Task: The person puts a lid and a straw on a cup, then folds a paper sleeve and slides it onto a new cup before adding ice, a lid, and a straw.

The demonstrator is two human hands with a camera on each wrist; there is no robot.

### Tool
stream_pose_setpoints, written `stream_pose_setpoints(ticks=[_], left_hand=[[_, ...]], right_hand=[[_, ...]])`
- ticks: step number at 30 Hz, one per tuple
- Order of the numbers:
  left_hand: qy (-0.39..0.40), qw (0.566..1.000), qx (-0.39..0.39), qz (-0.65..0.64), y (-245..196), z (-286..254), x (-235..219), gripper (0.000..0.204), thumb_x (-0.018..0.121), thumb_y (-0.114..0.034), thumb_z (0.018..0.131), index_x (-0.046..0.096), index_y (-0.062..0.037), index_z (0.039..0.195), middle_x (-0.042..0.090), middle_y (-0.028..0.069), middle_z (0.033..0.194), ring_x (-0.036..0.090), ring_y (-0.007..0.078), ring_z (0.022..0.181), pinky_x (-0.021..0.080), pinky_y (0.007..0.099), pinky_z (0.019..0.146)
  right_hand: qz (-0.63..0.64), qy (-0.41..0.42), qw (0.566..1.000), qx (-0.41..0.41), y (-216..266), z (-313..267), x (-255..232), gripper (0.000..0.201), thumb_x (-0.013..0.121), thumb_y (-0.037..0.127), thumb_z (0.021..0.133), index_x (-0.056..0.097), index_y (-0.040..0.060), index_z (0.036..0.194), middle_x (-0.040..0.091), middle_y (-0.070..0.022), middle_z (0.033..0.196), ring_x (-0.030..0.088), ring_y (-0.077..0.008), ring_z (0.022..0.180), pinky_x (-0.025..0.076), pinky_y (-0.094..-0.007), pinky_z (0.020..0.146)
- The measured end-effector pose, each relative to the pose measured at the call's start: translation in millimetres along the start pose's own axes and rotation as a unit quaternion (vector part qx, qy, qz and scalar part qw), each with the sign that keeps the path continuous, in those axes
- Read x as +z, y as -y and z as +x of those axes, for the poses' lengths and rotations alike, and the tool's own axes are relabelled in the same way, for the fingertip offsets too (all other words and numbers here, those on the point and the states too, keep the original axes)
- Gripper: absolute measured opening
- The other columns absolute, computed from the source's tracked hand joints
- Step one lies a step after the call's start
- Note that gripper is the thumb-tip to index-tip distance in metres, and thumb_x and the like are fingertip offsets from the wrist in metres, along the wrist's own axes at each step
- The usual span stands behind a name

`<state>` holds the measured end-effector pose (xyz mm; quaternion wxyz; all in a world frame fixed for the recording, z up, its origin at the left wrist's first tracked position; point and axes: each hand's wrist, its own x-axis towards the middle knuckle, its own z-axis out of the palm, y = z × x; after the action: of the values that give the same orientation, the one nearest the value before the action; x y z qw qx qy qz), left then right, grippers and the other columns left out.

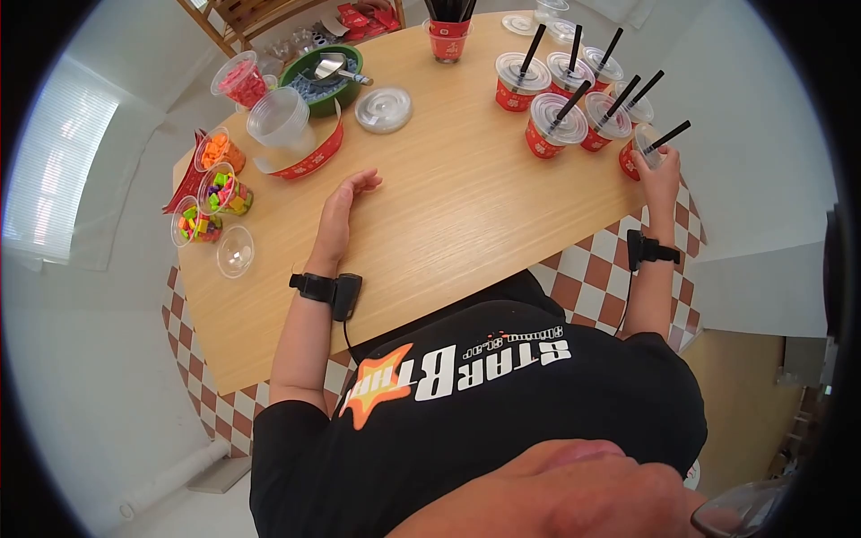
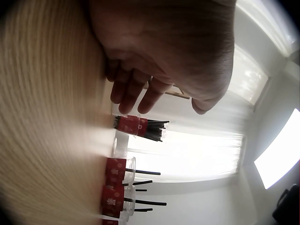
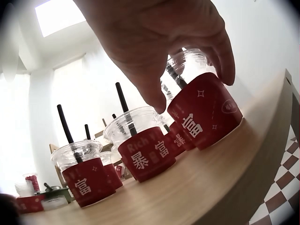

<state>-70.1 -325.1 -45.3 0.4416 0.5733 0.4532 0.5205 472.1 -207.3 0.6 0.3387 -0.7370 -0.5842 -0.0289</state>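
At the table's right edge my right hand (image 1: 659, 175) grips a red-sleeved clear cup (image 1: 631, 161) with a lid and black straw. The right wrist view shows thumb and fingers of the hand (image 3: 164, 47) round the top of this cup (image 3: 204, 112), which looks slightly tilted. Other lidded cups with straws (image 1: 553, 125) stand beside it. My left hand (image 1: 341, 215) rests on its side by the middle of the table, fingers loosely bent and holding nothing. In the left wrist view the hand (image 2: 164, 47) hangs before a cup of black straws (image 2: 133, 125).
On the left are a green bowl (image 1: 348, 99) with a scoop, stacked clear cups (image 1: 280, 121), a red sleeve band (image 1: 314, 160), cups of coloured pieces (image 1: 226, 193) and a clear lid (image 1: 235, 252). A stack of lids (image 1: 383, 109) and a straw cup (image 1: 447, 40) stand farther back.
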Motion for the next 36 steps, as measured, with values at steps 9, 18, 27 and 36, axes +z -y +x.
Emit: stream_pose_setpoints(ticks=[9,18,27,36], left_hand=[[0.017,1.0,0.003,0.007,-6.1,-0.3,-0.6,0.055,0.034,-0.039,0.106,0.054,0.0046,0.132,0.063,0.0146,0.123,0.056,0.0218,0.118,0.038,0.0359,0.108],[-0.084,0.996,-0.026,-0.027,-7.4,0.3,0.5,0.031,0.055,-0.022,0.101,0.063,0.0021,0.119,0.067,0.0072,0.105,0.061,0.0124,0.101,0.047,0.028,0.094],[-0.283,0.883,0.099,0.362,-38.0,11.5,-32.1,0.031,0.066,-0.022,0.09,0.064,-0.0035,0.115,0.056,0.0018,0.074,0.059,0.0132,0.072,0.047,0.031,0.062],[-0.248,0.813,-0.028,0.526,-36.3,6.8,-43.1,0.016,0.065,-0.023,0.091,0.067,-0.0082,0.095,0.069,0.0109,0.071,0.068,0.0288,0.066,0.05,0.0378,0.057]], right_hand=[[0.099,-0.269,0.933,-0.217,83.0,-39.9,-14.7,0.055,0.077,0.025,0.086,0.051,-0.0003,0.128,0.051,-0.0186,0.137,0.051,-0.0304,0.126,0.043,-0.0431,0.103],[0.385,0.194,0.844,-0.319,231.6,-92.6,21.5,0.016,0.068,0.01,0.09,0.065,-0.0016,0.1,0.069,-0.0114,0.091,0.066,-0.0193,0.083,0.051,-0.0309,0.077],[0.435,0.349,0.739,-0.378,310.2,-117.1,82.2,0.023,0.069,0.022,0.091,0.067,0.0,0.097,0.068,-0.0098,0.082,0.065,-0.0193,0.075,0.05,-0.0304,0.071],[0.486,0.461,0.713,-0.21,297.0,-141.4,124.8,0.04,0.066,0.03,0.095,0.059,-0.002,0.118,0.067,-0.01,0.1,0.062,-0.0136,0.085,0.051,-0.0272,0.078]])
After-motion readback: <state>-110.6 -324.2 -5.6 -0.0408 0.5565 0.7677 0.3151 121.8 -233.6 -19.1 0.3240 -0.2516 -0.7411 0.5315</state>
